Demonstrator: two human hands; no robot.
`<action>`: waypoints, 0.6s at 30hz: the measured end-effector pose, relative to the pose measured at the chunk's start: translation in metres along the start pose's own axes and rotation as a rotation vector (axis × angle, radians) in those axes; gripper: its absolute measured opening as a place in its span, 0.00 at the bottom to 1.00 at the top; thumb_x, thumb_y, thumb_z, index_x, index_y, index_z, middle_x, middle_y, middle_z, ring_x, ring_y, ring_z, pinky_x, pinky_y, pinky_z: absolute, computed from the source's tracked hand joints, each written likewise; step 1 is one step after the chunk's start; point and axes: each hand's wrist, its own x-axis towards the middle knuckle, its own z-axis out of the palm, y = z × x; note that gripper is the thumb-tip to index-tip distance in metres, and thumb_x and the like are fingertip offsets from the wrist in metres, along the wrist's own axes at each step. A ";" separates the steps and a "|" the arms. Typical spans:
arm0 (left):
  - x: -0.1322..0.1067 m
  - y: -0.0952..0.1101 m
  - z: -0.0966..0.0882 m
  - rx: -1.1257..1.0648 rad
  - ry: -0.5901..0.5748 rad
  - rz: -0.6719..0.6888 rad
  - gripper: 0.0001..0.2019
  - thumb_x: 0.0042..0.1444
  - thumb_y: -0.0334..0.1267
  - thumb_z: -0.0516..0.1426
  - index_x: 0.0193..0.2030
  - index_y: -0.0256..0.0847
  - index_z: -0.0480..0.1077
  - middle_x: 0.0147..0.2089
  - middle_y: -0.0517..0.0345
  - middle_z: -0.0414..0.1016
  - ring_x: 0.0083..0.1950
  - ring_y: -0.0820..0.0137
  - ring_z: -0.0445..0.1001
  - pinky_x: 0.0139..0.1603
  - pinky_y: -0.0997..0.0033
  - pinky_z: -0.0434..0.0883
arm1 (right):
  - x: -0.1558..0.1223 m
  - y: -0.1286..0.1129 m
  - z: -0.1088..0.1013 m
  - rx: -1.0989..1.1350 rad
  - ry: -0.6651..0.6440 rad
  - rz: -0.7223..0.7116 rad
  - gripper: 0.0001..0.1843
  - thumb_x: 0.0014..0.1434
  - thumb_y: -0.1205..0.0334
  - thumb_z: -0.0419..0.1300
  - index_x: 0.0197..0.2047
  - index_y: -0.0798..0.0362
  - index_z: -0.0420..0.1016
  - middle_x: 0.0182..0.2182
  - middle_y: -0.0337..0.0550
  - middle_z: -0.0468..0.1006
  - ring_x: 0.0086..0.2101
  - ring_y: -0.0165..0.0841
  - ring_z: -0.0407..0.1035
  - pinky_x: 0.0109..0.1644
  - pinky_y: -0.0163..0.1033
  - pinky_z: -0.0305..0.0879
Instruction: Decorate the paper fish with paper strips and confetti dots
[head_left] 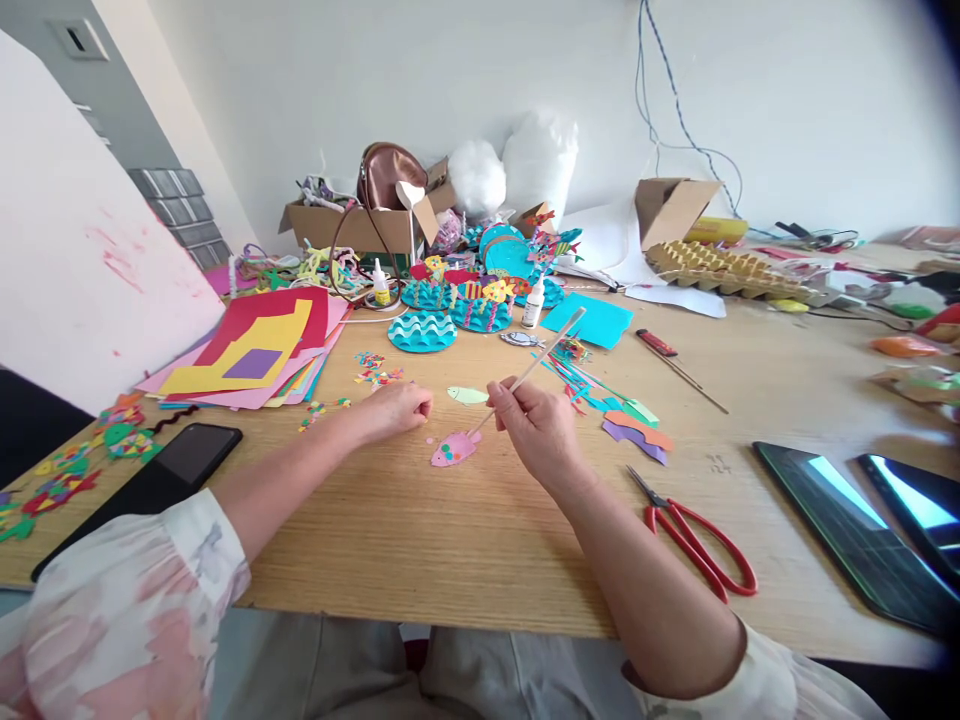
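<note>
Grip of right hand (541, 430) pinches thin stick (536, 362) touching pink paper fish (454, 450); left hand (397, 408) curled, contents unclear.

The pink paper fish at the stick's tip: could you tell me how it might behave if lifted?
Probably very light and floppy: the pink paper fish looks thin and flat. The slim stick in the right hand may flex, so it could wobble.

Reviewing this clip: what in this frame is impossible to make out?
Head view, left hand: curled fingers hide whether it pinches anything.
Head view, stick in the right hand: its tip at the pink fish is too small to tell glued from touching.
Head view, rightmost tablet: cut off by the right edge.
</note>
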 end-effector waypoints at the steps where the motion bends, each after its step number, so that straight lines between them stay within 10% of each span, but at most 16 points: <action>1: 0.001 -0.002 0.000 -0.002 -0.011 0.007 0.07 0.45 0.26 0.51 0.27 0.38 0.69 0.26 0.60 0.70 0.29 0.73 0.66 0.28 0.77 0.57 | 0.000 0.000 0.000 -0.002 0.001 -0.001 0.20 0.59 0.53 0.47 0.22 0.55 0.69 0.14 0.36 0.67 0.17 0.25 0.61 0.23 0.30 0.53; 18: -0.001 0.003 0.000 0.041 0.011 0.089 0.07 0.47 0.25 0.50 0.26 0.37 0.67 0.28 0.58 0.69 0.33 0.70 0.66 0.32 0.75 0.59 | 0.000 0.000 -0.001 0.013 -0.013 0.003 0.20 0.59 0.53 0.47 0.22 0.54 0.68 0.14 0.35 0.66 0.16 0.23 0.57 0.22 0.30 0.51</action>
